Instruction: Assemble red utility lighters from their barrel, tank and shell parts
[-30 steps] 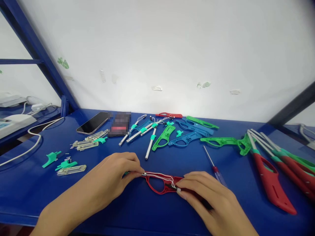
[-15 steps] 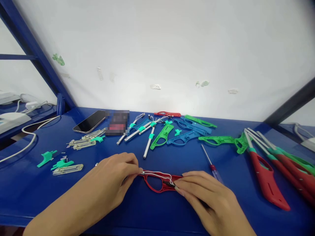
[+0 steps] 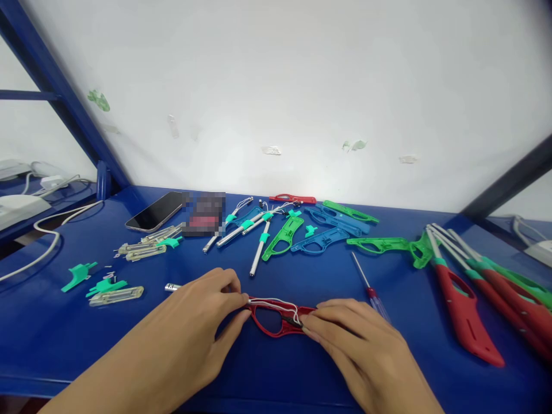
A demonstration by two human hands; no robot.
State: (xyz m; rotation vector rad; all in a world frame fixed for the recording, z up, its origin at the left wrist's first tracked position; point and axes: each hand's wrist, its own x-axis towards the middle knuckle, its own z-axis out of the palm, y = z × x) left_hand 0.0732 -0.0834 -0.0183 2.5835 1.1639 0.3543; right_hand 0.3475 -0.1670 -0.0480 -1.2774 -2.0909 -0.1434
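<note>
Near the front of the table lies a red lighter half-shell [image 3: 267, 332], its inner side facing up. At its left end my left hand [image 3: 207, 328] pinches it where a silver tube [image 3: 171, 287] meets the handle; the tube's tip sticks out behind this hand. White wires [image 3: 278, 302] run along the shell's upper edge. They lead to a small black part [image 3: 293, 322] in the shell. My right hand [image 3: 362, 342] has closed fingers on the shell's right end, with a fingertip touching the black part. That end is hidden under the fingers.
Silver tubes [image 3: 260, 253] with green collars and loose green and blue half-shells [image 3: 319, 240] lie behind my hands. A screwdriver [image 3: 373, 296] and red lighters [image 3: 468, 316] are on the right. Clear fuel tanks [image 3: 116, 296], green triggers [image 3: 78, 276] and a phone [image 3: 157, 211] are on the left.
My right hand has shifted slightly left along the shell. The silver tube's tip now shows more behind my left hand. The camera view has moved a little.
</note>
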